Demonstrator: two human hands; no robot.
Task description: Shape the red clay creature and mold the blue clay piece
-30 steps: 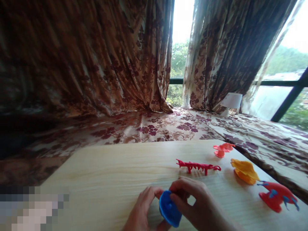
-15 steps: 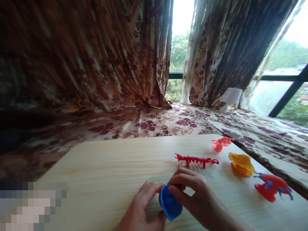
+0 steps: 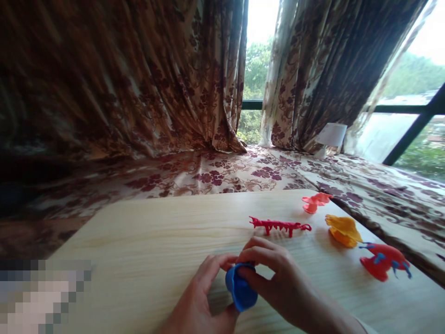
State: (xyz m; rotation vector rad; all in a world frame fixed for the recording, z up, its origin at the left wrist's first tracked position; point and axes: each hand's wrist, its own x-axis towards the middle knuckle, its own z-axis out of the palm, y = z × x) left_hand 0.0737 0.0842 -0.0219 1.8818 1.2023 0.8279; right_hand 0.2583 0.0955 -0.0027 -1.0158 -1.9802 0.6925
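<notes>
A piece of blue modelling clay (image 3: 244,293), shaped like a small hollow cup, is held between both hands just above the near part of the table. My left hand (image 3: 203,297) cups it from the left, fingertips at its top and thumb at its lower edge. With thumb and fingers, my right hand (image 3: 274,273) pinches the upper rim, the thumb reaching inside the hollow. Just beyond the hands stands a long, thin crimson clay figure (image 3: 280,227) on short legs.
Along the right side of the wooden table (image 3: 156,232) stand a coral clay figure (image 3: 315,202), a yellow one (image 3: 343,231) and a red one with blue parts (image 3: 385,260). Behind lies flowered cloth (image 3: 212,174) with a white lamp (image 3: 331,135). A pixelated patch (image 3: 41,297) covers the lower left.
The blue clay has turned and its hollow looks deeper, more like a cup. My hands stay on it. The whole view has shifted slightly, with the table and figures appearing higher.
</notes>
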